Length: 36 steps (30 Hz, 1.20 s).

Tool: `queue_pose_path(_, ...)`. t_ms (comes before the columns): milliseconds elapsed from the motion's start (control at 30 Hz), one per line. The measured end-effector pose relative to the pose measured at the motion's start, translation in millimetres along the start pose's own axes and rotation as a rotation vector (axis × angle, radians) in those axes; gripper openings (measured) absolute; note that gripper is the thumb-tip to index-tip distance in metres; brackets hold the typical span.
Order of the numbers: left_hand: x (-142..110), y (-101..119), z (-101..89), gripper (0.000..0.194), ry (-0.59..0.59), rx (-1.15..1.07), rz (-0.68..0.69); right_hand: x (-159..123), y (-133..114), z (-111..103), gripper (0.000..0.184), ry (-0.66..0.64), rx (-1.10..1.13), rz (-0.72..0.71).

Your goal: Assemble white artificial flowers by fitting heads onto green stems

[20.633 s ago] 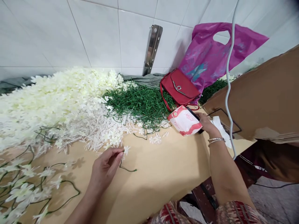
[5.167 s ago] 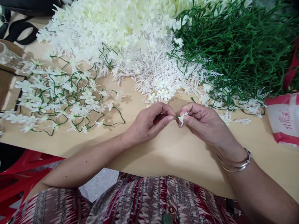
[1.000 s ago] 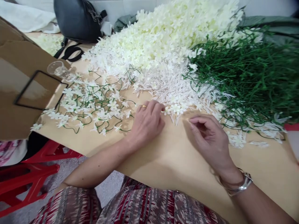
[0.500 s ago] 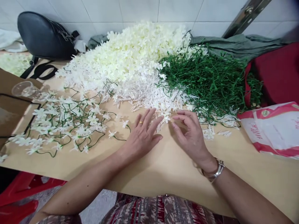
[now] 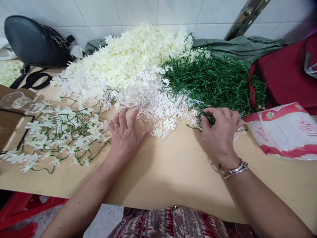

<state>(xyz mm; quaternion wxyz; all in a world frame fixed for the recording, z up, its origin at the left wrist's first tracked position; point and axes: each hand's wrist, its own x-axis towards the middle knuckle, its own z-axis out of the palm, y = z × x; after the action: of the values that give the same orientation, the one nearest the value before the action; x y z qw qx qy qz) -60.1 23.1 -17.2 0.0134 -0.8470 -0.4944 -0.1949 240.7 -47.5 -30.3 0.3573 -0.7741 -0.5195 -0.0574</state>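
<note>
My left hand (image 5: 126, 134) lies open on the table, palm down with fingers spread, at the right edge of a spread of white artificial flowers on green stems (image 5: 66, 132). My right hand (image 5: 220, 132) is closed at the front edge of the heap of green plastic stems (image 5: 210, 79), its thumb and fingers pinched around some green stems (image 5: 210, 117). Between the hands lie several loose white blossoms (image 5: 168, 124). Behind them rises a large pile of cream-white petals (image 5: 141, 56), with thin white stamens (image 5: 148, 94) along its front.
A pink and white tissue pack (image 5: 284, 132) lies at the right, below a dark red bag (image 5: 279, 72). At the left are a black bag (image 5: 34, 43), a clear plastic cup (image 5: 17, 100) and a cardboard box (image 5: 10, 125). A tiled wall (image 5: 138, 13) stands behind.
My right hand has moved right, from the white blossoms to the green stems, and closed there. My left hand has shifted left toward the stemmed flowers. The view has turned slightly right.
</note>
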Motion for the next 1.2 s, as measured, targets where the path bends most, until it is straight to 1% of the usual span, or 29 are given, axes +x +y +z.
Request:
queue_pose_path(67, -2, 10, -2.7, 0.067, -0.013, -0.028, 0.071, -1, -6, -4, 0.011, 0.084, 0.047, -0.048)
queue_pose_path(133, -4, 22, -5.0, 0.055, -0.041, -0.094, 0.174, -5, -15, -7, 0.009, 0.122, 0.092, -0.159)
queue_pose_path(200, -5, 32, -5.9, 0.041, -0.060, -0.180, 0.286, -14, -24, -7, 0.006, 0.084, 0.128, -0.344)
queue_pose_path(267, -6, 38, -4.9, 0.032, -0.054, -0.240, 0.357, -23, -33, -6, 0.008, 0.014, 0.145, -0.549)
queue_pose_path(300, -6, 39, -3.8, 0.030, -0.043, -0.252, 0.371, -28, -36, -5, 0.009, -0.031, 0.149, -0.622)
queue_pose_path(367, -6, 38, -0.9, 0.029, -0.020, -0.254, 0.366, -34, -41, -4, 0.009, -0.097, 0.156, -0.700)
queue_pose_path(433, -6, 35, 1.1, 0.028, -0.003, -0.264, 0.342, -34, -43, -5, 0.009, -0.113, 0.162, -0.697)
queue_pose_path(533, -5, 34, 0.3, 0.024, 0.029, -0.350, 0.316, -31, -43, -8, 0.009, -0.082, 0.167, -0.646)
queue_pose_path(600, -4, 36, -1.7, 0.023, 0.028, -0.455, 0.343, -32, -45, -11, 0.010, -0.072, 0.172, -0.652)
queue_pose_path(733, -3, 42, -2.3, 0.015, 0.013, -0.647, 0.424, -40, -52, -14, 0.013, -0.093, 0.241, -0.721)
queue_pose_path(867, -2, 41, -0.1, 0.006, 0.057, -0.702, 0.433, -42, -53, -12, 0.010, -0.128, 0.292, -0.685)
queue_pose_path(933, -1, 37, -1.0, 0.005, 0.087, -0.730, 0.394, -39, -48, -9, 0.006, -0.121, 0.246, -0.635)
queue_pose_path(1000, -1, 33, -3.6, 0.005, 0.138, -0.827, 0.279, -34, -41, -5, 0.003, -0.097, 0.173, -0.556)
queue_pose_path(1067, -1, 29, -7.3, 0.006, 0.186, -0.974, 0.146, -29, -33, 0, 0.004, -0.068, 0.122, -0.463)
queue_pose_path(1100, -1, 27, -9.2, 0.006, 0.195, -1.043, 0.104, -27, -30, 2, 0.005, -0.061, 0.109, -0.424)
queue_pose_path(1133, 0, 25, -11.1, 0.006, 0.189, -1.092, 0.090, -26, -28, 3, 0.006, -0.058, 0.100, -0.394)
queue_pose_path(1200, 2, 23, -14.3, 0.009, 0.154, -1.116, 0.132, -24, -25, 4, 0.007, -0.055, 0.091, -0.373)
